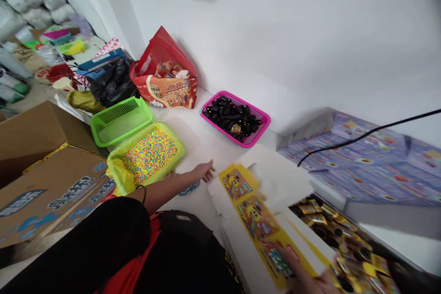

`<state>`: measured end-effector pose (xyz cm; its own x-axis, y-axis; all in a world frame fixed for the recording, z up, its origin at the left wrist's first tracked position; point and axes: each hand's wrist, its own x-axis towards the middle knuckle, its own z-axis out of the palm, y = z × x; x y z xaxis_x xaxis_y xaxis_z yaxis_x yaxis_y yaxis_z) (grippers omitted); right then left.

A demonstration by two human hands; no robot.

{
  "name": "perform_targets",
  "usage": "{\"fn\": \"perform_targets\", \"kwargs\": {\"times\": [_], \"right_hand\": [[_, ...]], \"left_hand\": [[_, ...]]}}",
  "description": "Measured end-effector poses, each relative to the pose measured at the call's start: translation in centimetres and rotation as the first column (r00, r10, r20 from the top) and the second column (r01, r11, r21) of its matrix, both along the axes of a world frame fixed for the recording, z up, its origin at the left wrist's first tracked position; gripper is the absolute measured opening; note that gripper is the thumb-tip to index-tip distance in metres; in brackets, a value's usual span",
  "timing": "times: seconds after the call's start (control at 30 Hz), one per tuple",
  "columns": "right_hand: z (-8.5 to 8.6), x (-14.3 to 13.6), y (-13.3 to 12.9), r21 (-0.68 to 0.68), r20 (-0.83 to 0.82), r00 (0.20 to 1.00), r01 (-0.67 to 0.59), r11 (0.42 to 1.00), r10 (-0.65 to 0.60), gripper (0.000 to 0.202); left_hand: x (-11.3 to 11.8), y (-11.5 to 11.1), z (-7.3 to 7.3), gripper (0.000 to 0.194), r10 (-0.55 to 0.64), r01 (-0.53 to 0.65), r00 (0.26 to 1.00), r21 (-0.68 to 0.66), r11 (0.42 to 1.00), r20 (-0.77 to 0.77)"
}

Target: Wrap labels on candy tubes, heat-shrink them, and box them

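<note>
My left hand (204, 172) reaches over the white table, its fingers slightly apart and nothing in them. Just to its right is the far end of a flat yellow printed cardboard box blank (257, 216) with cartoon pictures. At the blank's near end, my right hand (308, 275) grips its edge, thumb lying on the printed face; the hand is partly blurred and cut off by the frame. White cardboard sheets (282, 179) lie under and beside the blank. Right of them is a container of yellow-and-black wrapped small items (341, 234).
A yellow-lined basket (179, 144) holds colourful beads, with a green basket (148, 117) behind it. A pink basket (246, 144) holds black pieces. A red bag (168, 92), a large carton (69, 183) and purple printed boxes (372, 170) stand around. A black cable (358, 140) hangs at right.
</note>
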<state>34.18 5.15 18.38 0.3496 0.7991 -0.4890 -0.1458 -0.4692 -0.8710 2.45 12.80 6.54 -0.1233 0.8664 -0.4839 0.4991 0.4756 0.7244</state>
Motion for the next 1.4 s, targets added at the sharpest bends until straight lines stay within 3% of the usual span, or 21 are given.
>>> {"fn": "perform_targets", "kwargs": {"times": [0.1,0.2,0.3,0.5,0.7,1.0,1.13,1.27,1.4], "right_hand": [[-0.7,-1.9,-0.4,-0.076,-0.002,0.999,0.049,0.996,-0.049,0.062],[-0.9,-2.5,-0.5,-0.077,0.011,0.998,0.057,0.995,-0.056,0.063],[-1.3,-3.6,-0.2,-0.057,-0.018,0.999,0.046,0.997,-0.047,0.062],[-4.5,-8.9,0.2,-0.01,-0.193,0.981,0.002,1.0,-0.004,0.061],[-8.5,-11.2,-0.4,0.028,-0.227,0.974,-0.015,0.999,0.021,0.063],[-14.7,-11.9,-3.5,-0.026,-0.336,0.942,-0.013,1.0,0.003,0.05],[-16.8,-11.8,-3.4,0.014,-0.336,0.938,-0.082,0.997,0.082,0.044],[-18.8,-12.6,-3.0,0.106,-0.357,0.91,-0.183,0.977,0.209,0.046],[-20.5,-13.7,-3.0,0.226,-0.226,0.942,-0.198,0.954,0.249,0.056]], "left_hand": [[-1.4,-7.5,-1.2,0.032,0.024,-0.009,0.976,0.072,0.997,-0.217],[-2.7,-13.0,-2.7,0.021,-0.195,0.238,0.866,0.035,0.971,-0.461],[-3.8,-15.6,-4.2,0.025,-0.361,0.425,0.725,-0.031,0.904,-0.586],[-6.1,-17.7,-5.6,0.017,-0.366,0.508,0.654,0.026,0.861,-0.662],[-8.8,-20.1,-6.4,0.027,-0.459,0.68,0.598,0.113,0.725,-0.656],[-10.3,-20.7,-8.9,0.03,-0.261,0.652,0.647,0.344,0.675,-0.716],[-10.9,-20.6,-9.1,0.028,-0.19,0.703,0.57,0.355,0.617,-0.799],[-11.2,-20.1,-9.4,0.026,-0.136,0.772,0.496,0.365,0.52,-0.857],[-11.2,-19.6,-9.4,0.025,-0.073,0.793,0.471,0.386,0.471,-0.879]]}}
